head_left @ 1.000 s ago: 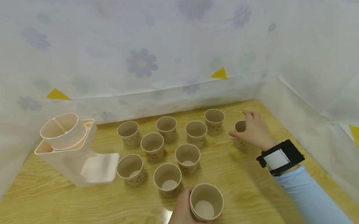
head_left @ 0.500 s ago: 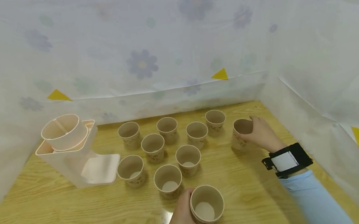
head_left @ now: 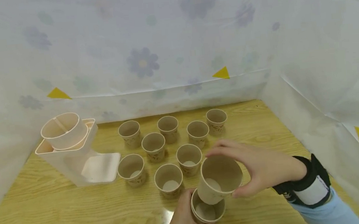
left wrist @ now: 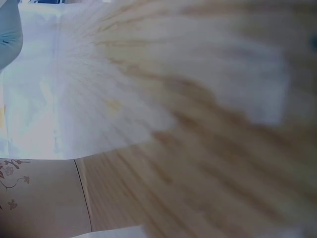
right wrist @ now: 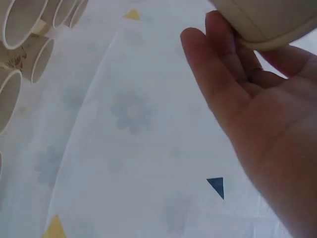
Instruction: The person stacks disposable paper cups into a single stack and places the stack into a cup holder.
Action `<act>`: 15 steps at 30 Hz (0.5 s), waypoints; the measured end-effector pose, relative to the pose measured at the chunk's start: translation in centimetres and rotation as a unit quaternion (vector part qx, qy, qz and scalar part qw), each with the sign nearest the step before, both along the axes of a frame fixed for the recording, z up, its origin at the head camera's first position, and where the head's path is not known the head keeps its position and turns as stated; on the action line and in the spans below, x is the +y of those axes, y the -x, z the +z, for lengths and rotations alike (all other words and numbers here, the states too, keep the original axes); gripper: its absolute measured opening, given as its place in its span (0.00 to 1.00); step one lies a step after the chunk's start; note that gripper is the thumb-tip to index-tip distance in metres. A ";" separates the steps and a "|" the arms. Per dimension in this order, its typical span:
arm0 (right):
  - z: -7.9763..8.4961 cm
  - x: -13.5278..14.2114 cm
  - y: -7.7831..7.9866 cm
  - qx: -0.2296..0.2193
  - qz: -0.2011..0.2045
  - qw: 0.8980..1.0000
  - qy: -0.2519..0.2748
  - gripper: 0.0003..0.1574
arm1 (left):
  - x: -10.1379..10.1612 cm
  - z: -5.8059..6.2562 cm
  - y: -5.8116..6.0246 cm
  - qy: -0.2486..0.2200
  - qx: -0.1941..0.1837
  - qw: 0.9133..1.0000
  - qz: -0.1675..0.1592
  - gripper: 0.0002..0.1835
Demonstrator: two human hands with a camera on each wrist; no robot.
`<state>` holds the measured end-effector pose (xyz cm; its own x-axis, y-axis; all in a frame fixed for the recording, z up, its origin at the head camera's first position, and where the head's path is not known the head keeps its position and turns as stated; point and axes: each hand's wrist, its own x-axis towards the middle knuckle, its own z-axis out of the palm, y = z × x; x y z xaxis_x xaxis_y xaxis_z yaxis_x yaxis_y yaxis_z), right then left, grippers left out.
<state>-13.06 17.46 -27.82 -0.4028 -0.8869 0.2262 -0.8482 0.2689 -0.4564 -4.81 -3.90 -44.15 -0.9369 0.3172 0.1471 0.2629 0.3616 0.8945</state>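
My right hand (head_left: 256, 166) holds a beige paper cup (head_left: 219, 176) by its rim, thumb on the near side and fingers on the far side. The cup is tilted, and its base overlaps the mouth of a nested cup stack (head_left: 209, 215) in the head view. My left hand (head_left: 185, 219) grips that stack from its left side, near the front of the table. In the right wrist view the held cup (right wrist: 272, 20) shows above the fingers (right wrist: 213, 74). A printed cup wall (left wrist: 39, 198) fills the lower left corner of the left wrist view.
Several more upright paper cups, among them a near one (head_left: 168, 179) and a far right one (head_left: 216, 119), stand on the wooden table (head_left: 63, 220). At the left is a pale pink stand (head_left: 84, 164) with a round container (head_left: 61, 132) on top. White sheeting (head_left: 166, 37) surrounds the table.
My right hand has taken the cup from the right side of the table and brought it left and nearer, over the stack. The left hand and its stack have stayed in place.
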 end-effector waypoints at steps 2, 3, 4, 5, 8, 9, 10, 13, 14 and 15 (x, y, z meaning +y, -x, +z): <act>-0.5 -0.7 -0.3 -0.012 0.020 1.000 -0.010 0.46 | 0.0 0.0 0.0 0.003 -0.002 1.000 0.000 0.39; -0.8 -1.0 -0.4 -0.021 0.025 0.999 -0.016 0.45 | -0.1 0.0 0.0 0.004 -0.004 1.000 0.000 0.40; -1.1 -1.3 -0.4 -0.028 0.032 0.999 -0.020 0.44 | -0.1 0.0 -0.1 0.003 -0.008 1.000 0.000 0.40; -1.4 -1.5 -0.4 -0.033 0.033 0.998 -0.029 0.43 | -0.1 0.0 -0.1 0.001 -0.012 1.000 0.000 0.40; -2.4 -2.2 -0.3 -0.035 0.036 0.997 -0.051 0.44 | -0.1 0.0 0.0 -0.010 -0.010 1.000 -0.004 0.42; -2.7 -2.4 -0.3 -0.036 0.038 0.997 -0.056 0.44 | -0.1 0.0 0.0 -0.015 -0.007 1.000 -0.006 0.43; -3.0 -2.6 -0.4 -0.035 0.038 0.997 -0.062 0.44 | -0.1 -0.1 0.1 -0.025 -0.004 1.000 -0.010 0.43; -3.9 -3.0 -0.5 -0.034 0.036 0.996 -0.076 0.45 | 0.0 -0.2 0.2 -0.048 0.007 0.999 -0.019 0.44; -4.1 -3.1 -0.5 -0.036 0.037 0.995 -0.080 0.46 | 0.1 -0.3 0.2 -0.054 0.007 0.998 -0.021 0.43; -4.3 -3.2 -0.5 -0.035 0.039 0.995 -0.083 0.46 | 0.1 -0.3 0.2 -0.055 0.010 0.998 -0.021 0.43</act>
<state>-12.54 14.27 -32.13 -0.3419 -0.9385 0.0482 -0.8365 0.2806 -0.4708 -5.05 -3.79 -44.40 -0.9196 0.3371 0.2017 0.2938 0.2492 0.9228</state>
